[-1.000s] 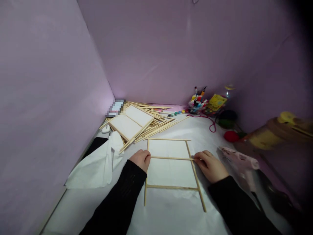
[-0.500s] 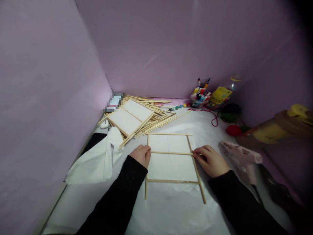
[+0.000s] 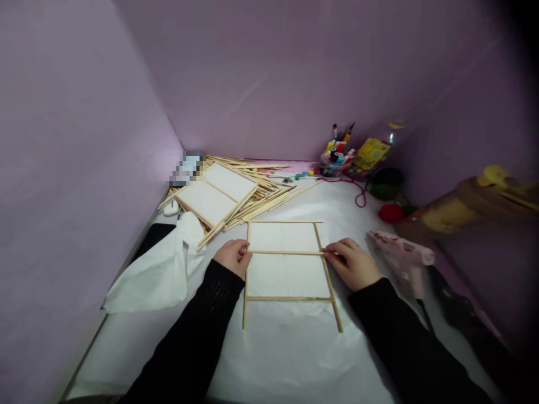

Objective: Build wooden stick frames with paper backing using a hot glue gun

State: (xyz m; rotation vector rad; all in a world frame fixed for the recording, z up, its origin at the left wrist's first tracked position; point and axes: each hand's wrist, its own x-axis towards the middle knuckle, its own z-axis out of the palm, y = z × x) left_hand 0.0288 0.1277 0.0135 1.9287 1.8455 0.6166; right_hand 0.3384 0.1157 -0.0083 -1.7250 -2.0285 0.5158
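In front of me lies a frame of thin wooden sticks point(image 3: 290, 299) with a white sheet point(image 3: 286, 275) inside it. A wooden stick point(image 3: 286, 253) runs crosswise over the middle of the sheet. My left hand point(image 3: 232, 257) pinches its left end at the frame's left side. At the other end, the fingertips of my right hand point(image 3: 351, 262) are closed on the same stick, beside the frame's right side. A pink glue gun point(image 3: 402, 255) lies to the right of my right hand.
Behind, a second stick frame with white panels point(image 3: 210, 196) rests on a pile of wooden sticks point(image 3: 269, 205). A phone point(image 3: 187, 168) and white cloth point(image 3: 147, 275) lie left. A cup of markers point(image 3: 337, 160), red yarn ball point(image 3: 391, 212) and brown container point(image 3: 446, 210) stand right.
The whole view has shifted slightly, so everything sits a little further left and higher. Both hands keep their hold on the stick's ends.
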